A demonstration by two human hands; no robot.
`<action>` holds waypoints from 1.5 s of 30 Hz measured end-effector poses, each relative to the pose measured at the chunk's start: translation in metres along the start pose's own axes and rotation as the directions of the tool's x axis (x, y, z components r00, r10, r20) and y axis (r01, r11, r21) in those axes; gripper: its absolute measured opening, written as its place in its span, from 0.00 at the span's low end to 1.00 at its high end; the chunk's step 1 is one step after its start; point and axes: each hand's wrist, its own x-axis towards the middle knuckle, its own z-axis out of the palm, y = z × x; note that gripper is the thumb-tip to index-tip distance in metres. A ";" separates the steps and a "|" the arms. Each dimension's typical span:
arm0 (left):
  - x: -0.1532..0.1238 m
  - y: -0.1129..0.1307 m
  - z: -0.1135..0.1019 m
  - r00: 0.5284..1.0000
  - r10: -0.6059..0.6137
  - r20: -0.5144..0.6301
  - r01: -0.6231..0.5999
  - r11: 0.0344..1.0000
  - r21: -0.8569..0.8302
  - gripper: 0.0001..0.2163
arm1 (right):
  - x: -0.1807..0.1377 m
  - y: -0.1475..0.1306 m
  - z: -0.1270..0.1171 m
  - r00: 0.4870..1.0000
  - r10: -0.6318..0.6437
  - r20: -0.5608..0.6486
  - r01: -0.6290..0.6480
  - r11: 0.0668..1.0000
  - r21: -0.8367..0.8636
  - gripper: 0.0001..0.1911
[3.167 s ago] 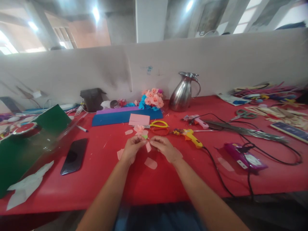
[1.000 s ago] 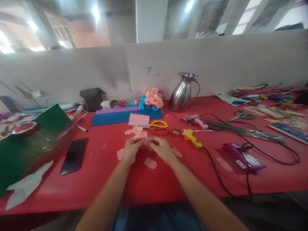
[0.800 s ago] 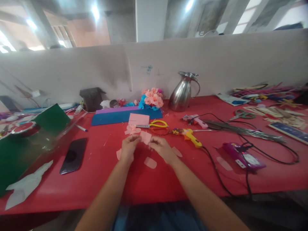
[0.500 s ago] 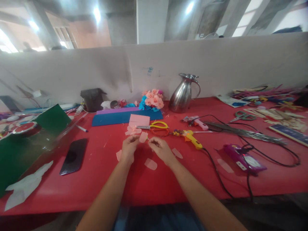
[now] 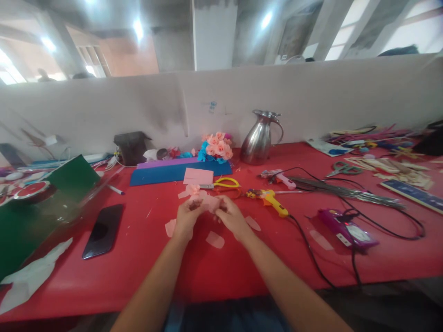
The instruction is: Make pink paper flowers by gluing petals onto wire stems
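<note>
Between my two hands is a pale pink paper petal (image 5: 209,203), pinched from both sides above the red table. My left hand (image 5: 188,217) closes its thumb and fingers on the petal's left part. On the right edge, my right hand (image 5: 229,215) grips it with thumb and fingertips. Just behind my left hand lies a pink paper flower (image 5: 194,191). Loose petals rest nearby: one (image 5: 215,240) in front of my hands, another (image 5: 253,223) to the right, and one (image 5: 170,228) at my left wrist.
Yellow-handled scissors (image 5: 226,183) lie beyond my hands beside folded pink paper (image 5: 198,176). A yellow glue gun (image 5: 275,204) trails its cord to the right, near a purple power strip (image 5: 348,229). A phone (image 5: 103,231) lies left. A steel jug (image 5: 259,138) and paper flowers (image 5: 218,147) stand behind.
My hands have come closer together, and the right fingers have now taken hold of the petal, which lies more sideways. The whole view has shifted slightly.
</note>
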 end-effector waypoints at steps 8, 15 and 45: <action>0.000 0.003 -0.001 0.994 -0.108 0.024 0.108 0.994 -0.018 0.11 | -0.001 -0.009 -0.003 0.999 -0.022 -0.031 0.023 1.000 0.010 0.06; 0.006 -0.003 -0.006 0.991 -0.133 -0.033 0.129 0.988 -0.083 0.13 | 0.001 -0.004 -0.004 0.995 -0.079 -0.068 0.076 0.996 -0.049 0.06; 0.011 0.003 -0.011 0.991 -0.137 -0.006 0.123 0.909 -0.399 0.13 | 0.089 -0.027 -0.031 0.969 -0.036 0.245 0.238 -0.145 -0.960 0.15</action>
